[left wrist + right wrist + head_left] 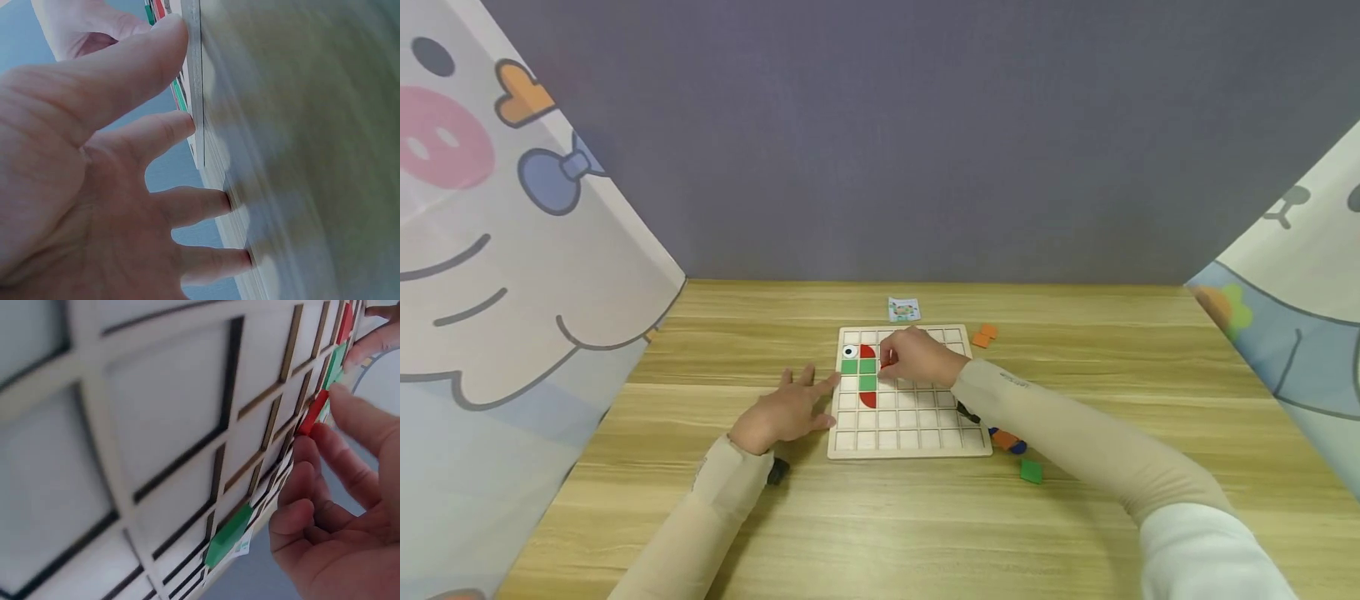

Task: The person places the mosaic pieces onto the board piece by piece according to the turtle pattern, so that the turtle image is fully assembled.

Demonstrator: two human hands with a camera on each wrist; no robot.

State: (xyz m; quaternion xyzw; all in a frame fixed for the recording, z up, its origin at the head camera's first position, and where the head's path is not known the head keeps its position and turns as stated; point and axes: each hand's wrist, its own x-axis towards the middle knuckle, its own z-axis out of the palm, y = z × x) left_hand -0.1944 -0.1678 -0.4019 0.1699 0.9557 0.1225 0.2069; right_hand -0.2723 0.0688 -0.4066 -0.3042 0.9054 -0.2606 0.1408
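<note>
Red tile, pinched, wooden grid board

Near side of board: room for hand to pass. Right forearm crosses right edge (green tile just beside); left hand blocks left edge.

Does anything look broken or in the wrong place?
Nothing looks broken or really odd. Some orange pieces and a green square lie loose on the table outside the board, which looks a little messy.
</note>
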